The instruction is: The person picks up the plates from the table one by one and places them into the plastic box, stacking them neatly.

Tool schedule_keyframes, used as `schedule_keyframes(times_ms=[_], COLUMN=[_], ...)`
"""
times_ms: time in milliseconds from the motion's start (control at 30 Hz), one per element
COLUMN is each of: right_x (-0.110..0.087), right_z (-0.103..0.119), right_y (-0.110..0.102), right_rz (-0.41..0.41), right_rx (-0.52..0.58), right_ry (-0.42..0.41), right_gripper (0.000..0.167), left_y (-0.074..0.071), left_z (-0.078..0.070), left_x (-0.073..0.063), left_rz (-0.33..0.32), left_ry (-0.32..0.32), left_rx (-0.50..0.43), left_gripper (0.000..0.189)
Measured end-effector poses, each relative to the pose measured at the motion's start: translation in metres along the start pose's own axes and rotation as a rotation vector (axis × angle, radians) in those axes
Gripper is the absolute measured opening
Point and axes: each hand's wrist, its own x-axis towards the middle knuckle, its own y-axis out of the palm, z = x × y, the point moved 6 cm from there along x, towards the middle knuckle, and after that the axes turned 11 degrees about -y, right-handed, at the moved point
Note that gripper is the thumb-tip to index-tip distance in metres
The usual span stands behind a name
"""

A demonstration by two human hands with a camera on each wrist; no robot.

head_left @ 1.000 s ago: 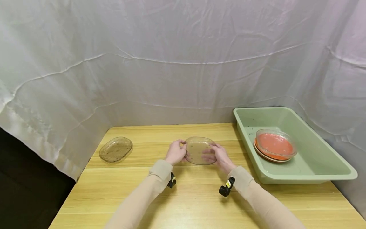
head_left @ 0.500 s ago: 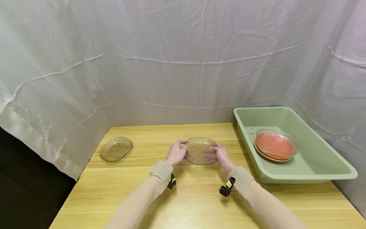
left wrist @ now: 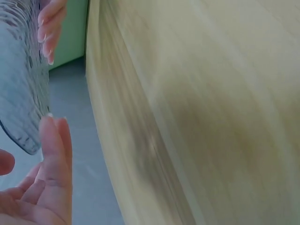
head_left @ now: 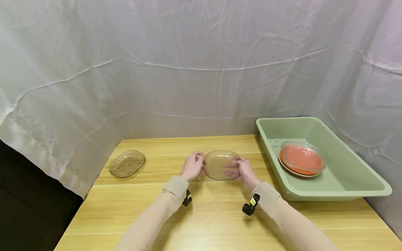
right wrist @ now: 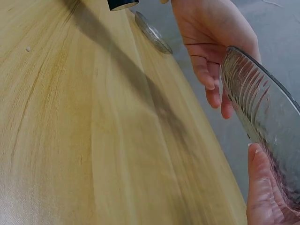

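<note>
A clear, faintly brownish glass plate [head_left: 221, 165] is held above the middle of the wooden table, its ribbed wall visible in the right wrist view [right wrist: 255, 93]. My right hand [head_left: 245, 171] grips its right side, the fingers showing through the glass from beneath. Beside the opposite edge is my left hand [head_left: 192, 166]. In the left wrist view, that left hand [left wrist: 47, 178] has straight fingers at the plate's edge, with its thumb apart from the glass; whether the fingertips touch it I cannot tell.
Another clear glass plate [head_left: 127, 164] lies at the table's left edge. On the right, a green tub [head_left: 348, 181] contains a stack with a clear glass dish [head_left: 320, 158] on top of an orange plate [head_left: 303, 159]. Grey curtain [head_left: 194, 87] hangs behind the table [head_left: 207, 223].
My left hand has shifted slightly left, loosening from the glass plate's edge. The plate and my right hand have drifted a little to the right.
</note>
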Motion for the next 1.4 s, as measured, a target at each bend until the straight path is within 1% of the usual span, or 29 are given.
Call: schedule_keyframes(times_ms=[167,300,400,467,600,733,867,1067,1200,1333,1400], right_x=[-0.002,-0.004,-0.006,-0.007,-0.011,-0.016,-0.020,-0.026,-0.028,-0.029,-0.029], right_z=[0.010,0.021,0.030,0.036,0.050,0.067,0.083,0.103,0.114,0.124,0.129], right_y=[-0.003,-0.005,-0.008,-0.009,-0.014,-0.021,-0.028,-0.044,-0.058,-0.075,-0.085], right_rz=[-0.029,-0.044,-0.050,-0.056,-0.069,-0.064,-0.051,-0.031,-0.041,-0.039,-0.043], right_rx=[0.007,0.000,-0.014,-0.002,0.020,0.001,0.055,0.103,0.133,0.136,0.170], right_ry=[-0.017,-0.035,-0.040,-0.040,-0.038,-0.055,-0.090,-0.099,-0.120,-0.132,-0.137], right_gripper=[0.033,0.035,0.040,0.042,0.042,0.044,0.043,0.028,0.028,0.026,0.024], left_y=[-0.005,-0.007,-0.007,-0.007,-0.005,-0.001,0.006,0.023,0.038,0.055,0.064], left_z=[-0.004,-0.005,-0.006,-0.006,-0.008,-0.012,-0.018,-0.032,-0.044,-0.060,-0.068], left_x=[0.002,0.003,0.003,0.003,0.004,0.004,0.003,-0.001,-0.004,-0.009,-0.011], left_rz=[-0.076,-0.110,-0.122,-0.133,-0.143,-0.144,-0.138,-0.120,-0.091,-0.075,-0.072], left_ry=[0.045,0.068,0.082,0.086,0.100,0.114,0.143,0.214,0.256,0.318,0.362], left_rx=[0.075,0.125,0.145,0.151,0.143,0.132,0.128,0.142,0.147,0.184,0.213], left_gripper=[0.039,0.039,0.039,0.039,0.039,0.039,0.038,0.035,0.034,0.033,0.034])
